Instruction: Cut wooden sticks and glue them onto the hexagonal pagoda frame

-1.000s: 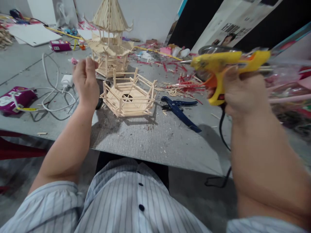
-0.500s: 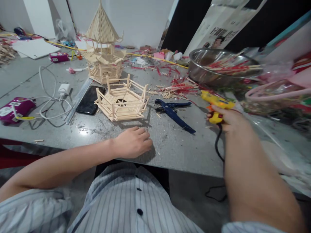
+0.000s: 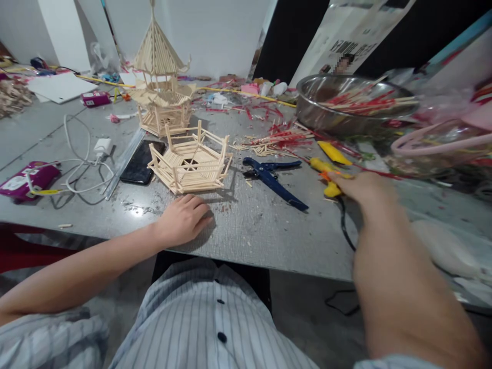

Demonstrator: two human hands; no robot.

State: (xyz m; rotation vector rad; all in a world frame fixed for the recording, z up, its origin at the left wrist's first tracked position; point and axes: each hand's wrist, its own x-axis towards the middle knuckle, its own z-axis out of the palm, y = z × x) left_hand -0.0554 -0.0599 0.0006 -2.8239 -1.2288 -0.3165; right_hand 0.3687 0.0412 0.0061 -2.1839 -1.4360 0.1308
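Hexagonal stick frame (image 3: 200,177): it stands upright on the grey table (image 3: 253,230), in front of the person, a little left of the middle.
Frame, done part: the slatted floor is laid around a small dark opening, posts rise at the corners, and rails join many of them.
Frame, left part: it is open at the top and the post ends are bare, so it seems, by judgement, only partly built; how much is lacking, one cannot tell.
Stick tower (image 3: 158,95): it stands just behind the frame, with a pointed roof on top and a lower roof under it; this piece looks much nearer to complete.
Left hand (image 3: 184,220): it rests on the table at the near side of the frame, fingers loosely bent, released, with nothing seen in it; whether the fingertips touch the frame is not clear.
Right hand (image 3: 365,192): it is blurred, but it grasps the yellow glue gun (image 3: 325,169) by the back part, low over the table and well apart from the frame.
Blue cutter (image 3: 274,184): it lies between frame and gun, in neither hand.
Loose sticks (image 3: 269,146): a pile lies behind the cutter, unattached.
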